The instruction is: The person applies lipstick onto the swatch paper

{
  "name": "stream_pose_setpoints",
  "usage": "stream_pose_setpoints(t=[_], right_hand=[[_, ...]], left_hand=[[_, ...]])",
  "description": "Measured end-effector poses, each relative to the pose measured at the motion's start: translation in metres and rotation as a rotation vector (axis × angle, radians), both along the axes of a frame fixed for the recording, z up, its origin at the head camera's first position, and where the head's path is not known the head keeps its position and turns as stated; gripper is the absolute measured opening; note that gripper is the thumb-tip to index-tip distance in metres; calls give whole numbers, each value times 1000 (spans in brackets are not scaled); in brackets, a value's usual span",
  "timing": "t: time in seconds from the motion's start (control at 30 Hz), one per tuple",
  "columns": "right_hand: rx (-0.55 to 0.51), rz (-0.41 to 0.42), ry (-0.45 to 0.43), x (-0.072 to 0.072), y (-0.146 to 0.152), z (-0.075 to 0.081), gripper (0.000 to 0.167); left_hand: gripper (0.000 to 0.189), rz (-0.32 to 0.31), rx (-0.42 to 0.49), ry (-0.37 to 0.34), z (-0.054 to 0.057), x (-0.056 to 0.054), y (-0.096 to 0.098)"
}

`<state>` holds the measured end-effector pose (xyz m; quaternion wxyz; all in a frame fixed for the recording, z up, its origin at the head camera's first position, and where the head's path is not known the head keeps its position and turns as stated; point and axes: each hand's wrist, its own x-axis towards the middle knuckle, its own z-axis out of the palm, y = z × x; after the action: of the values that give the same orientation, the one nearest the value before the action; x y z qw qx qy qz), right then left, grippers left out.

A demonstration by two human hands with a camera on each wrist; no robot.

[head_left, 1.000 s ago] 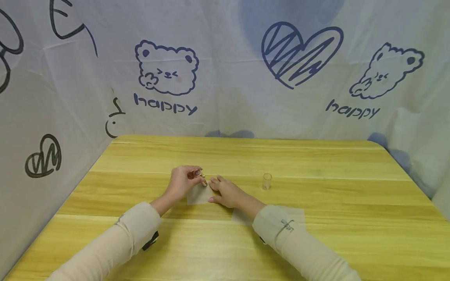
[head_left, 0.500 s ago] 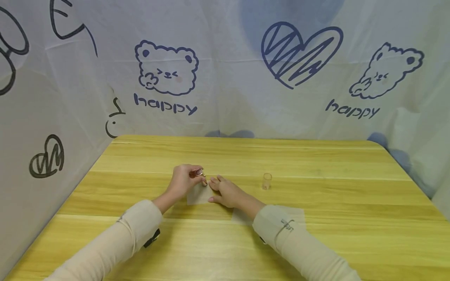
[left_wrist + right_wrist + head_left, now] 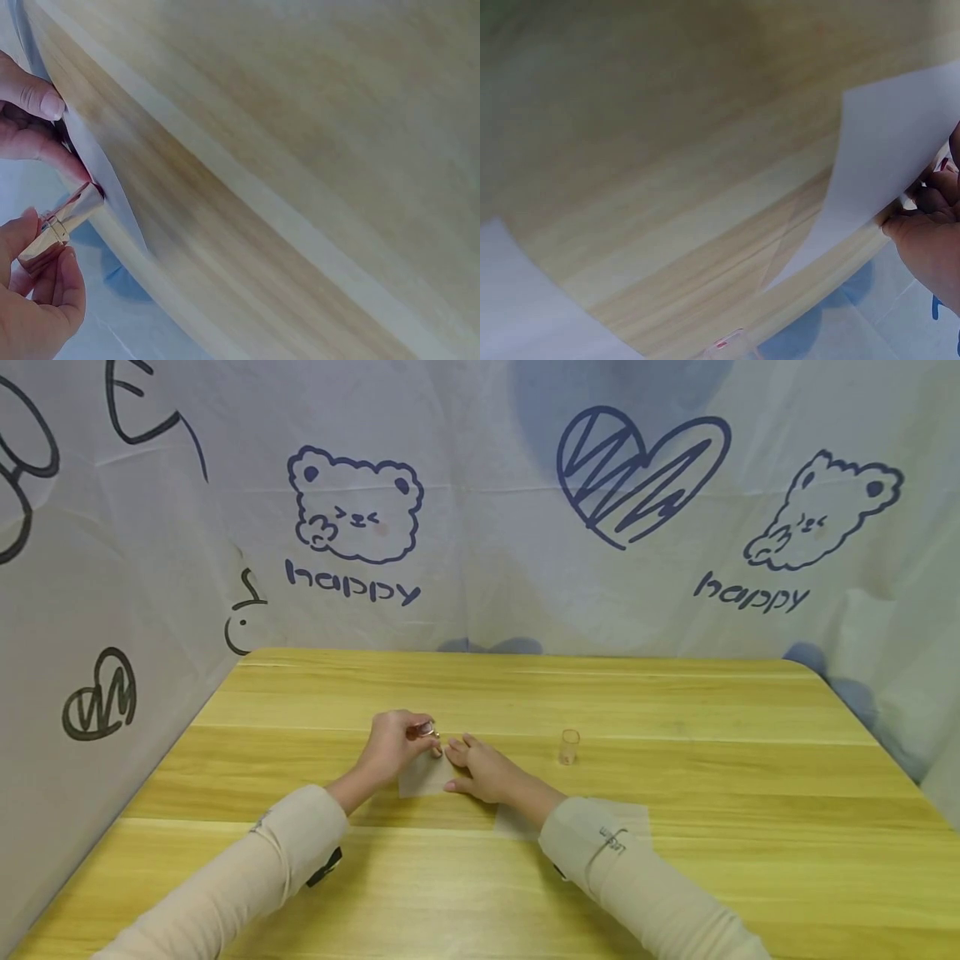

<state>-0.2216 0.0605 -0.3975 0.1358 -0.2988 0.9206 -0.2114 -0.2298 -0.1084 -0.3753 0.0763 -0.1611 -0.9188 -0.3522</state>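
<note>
A shiny gold lipstick (image 3: pixel 69 219) is pinched between the thumb and fingers of my left hand (image 3: pixel 385 746). In the left wrist view its far end points down at a white sheet of paper (image 3: pixel 422 782), close to the fingers of the other hand; whether it touches the paper I cannot tell. My right hand (image 3: pixel 483 772) rests on the paper's right side with fingers extended. To the right of that hand a clear, pinkish cap (image 3: pixel 570 748) stands upright on the table.
Another white sheet (image 3: pixel 632 820) lies under the right forearm, nearer to me. The wooden table (image 3: pixel 712 877) ends at a white cloth backdrop (image 3: pixel 495 568), with a cloth wall on the left too.
My left hand has shifted slightly up and to the right, and the lipstick's tilt has changed a little. The right hand, paper and cap have stayed put.
</note>
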Motion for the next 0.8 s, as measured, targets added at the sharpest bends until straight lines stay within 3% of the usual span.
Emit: stream_pose_setpoints(t=[0.4,0.8], right_hand=[[13,-1,2,0,0,-1,61],[-23,-18,-8,-1,0,-1,60]], left_hand=[[29,-16,-4,30,-1,2,-2],[31,-28,0,15,-2,5,-3]])
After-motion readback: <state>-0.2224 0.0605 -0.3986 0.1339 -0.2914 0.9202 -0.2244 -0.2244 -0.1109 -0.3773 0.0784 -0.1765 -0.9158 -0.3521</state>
